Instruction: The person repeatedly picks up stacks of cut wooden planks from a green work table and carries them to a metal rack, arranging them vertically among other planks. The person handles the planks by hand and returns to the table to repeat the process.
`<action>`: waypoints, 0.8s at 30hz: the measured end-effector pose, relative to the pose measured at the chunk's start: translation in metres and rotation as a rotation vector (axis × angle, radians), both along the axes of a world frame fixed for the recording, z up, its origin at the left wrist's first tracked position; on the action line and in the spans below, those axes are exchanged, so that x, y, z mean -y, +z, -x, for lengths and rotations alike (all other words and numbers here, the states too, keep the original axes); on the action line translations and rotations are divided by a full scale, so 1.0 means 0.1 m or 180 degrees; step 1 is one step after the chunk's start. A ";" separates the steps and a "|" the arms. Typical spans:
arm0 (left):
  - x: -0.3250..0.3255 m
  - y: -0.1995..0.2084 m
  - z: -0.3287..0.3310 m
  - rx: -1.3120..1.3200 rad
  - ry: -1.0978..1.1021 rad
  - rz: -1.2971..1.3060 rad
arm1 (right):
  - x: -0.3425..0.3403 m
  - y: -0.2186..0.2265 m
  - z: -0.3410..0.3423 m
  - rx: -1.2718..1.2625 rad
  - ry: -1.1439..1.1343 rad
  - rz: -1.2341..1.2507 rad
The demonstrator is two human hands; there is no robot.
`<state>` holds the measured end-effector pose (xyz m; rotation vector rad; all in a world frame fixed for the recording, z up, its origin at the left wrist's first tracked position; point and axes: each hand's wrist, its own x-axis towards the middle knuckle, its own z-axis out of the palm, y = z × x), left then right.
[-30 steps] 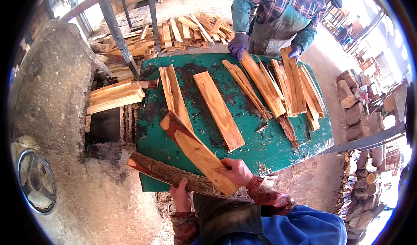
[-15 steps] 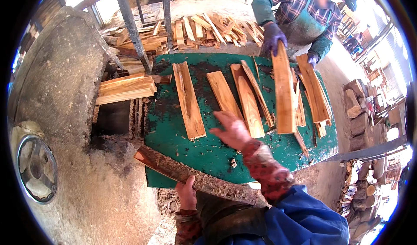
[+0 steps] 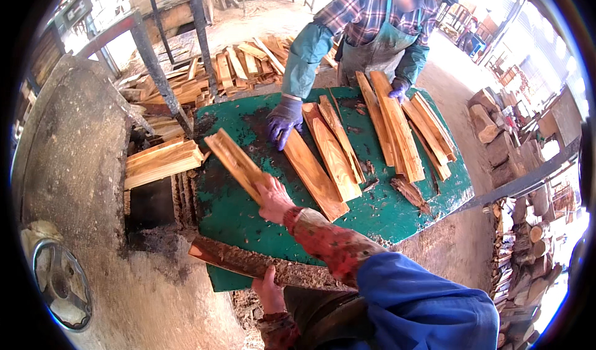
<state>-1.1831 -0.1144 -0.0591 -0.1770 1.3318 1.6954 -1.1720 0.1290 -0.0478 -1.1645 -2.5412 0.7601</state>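
Right fingers: closed around the near end of a split plank (image 3: pixel 233 161) by the right hand (image 3: pixel 276 199); the plank is slanted toward the upper left, over the left part of the table.
Left fingers: a bark-covered slab (image 3: pixel 248 259) is gripped at its near edge by the left hand (image 3: pixel 270 293), lower centre; the thumb is laid on top, the other fingers mostly hidden.
Gloved hands: a middle plank (image 3: pixel 313 179) is touched at its far end by a co-worker's purple glove (image 3: pixel 285 121); a long plank (image 3: pixel 397 126) is held by the other glove (image 3: pixel 399 89), upper right.
Green table (image 3: pixel 242 223): scuffed and strewn with bark crumbs, mid-frame.
Plank stack (image 3: pixel 162 164): set left of the table.
Handwheel (image 3: pixel 62 282): seen lower left; whether its hub is marked cannot be told.
Wood heap (image 3: pixel 242 64): spread behind the table, upper centre.
Log pile (image 3: pixel 534 232): stacked at the right edge.
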 end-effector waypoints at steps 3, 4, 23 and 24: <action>0.05 -0.05 0.11 0.0145 -0.0214 0.0497 | 0.23 0.13 -0.34 -0.0636 0.0191 0.0825; 0.06 -0.04 0.13 0.0038 -0.0372 0.0212 | 0.33 0.19 -0.49 -0.0916 0.0305 0.0949; -0.03 0.30 0.17 0.0171 -0.0008 0.0038 | 0.70 0.58 -1.41 -0.1000 0.0573 0.0063; -0.04 0.32 0.16 0.0188 0.0107 0.0112 | 0.47 0.68 -1.45 -0.0919 0.0310 -0.0421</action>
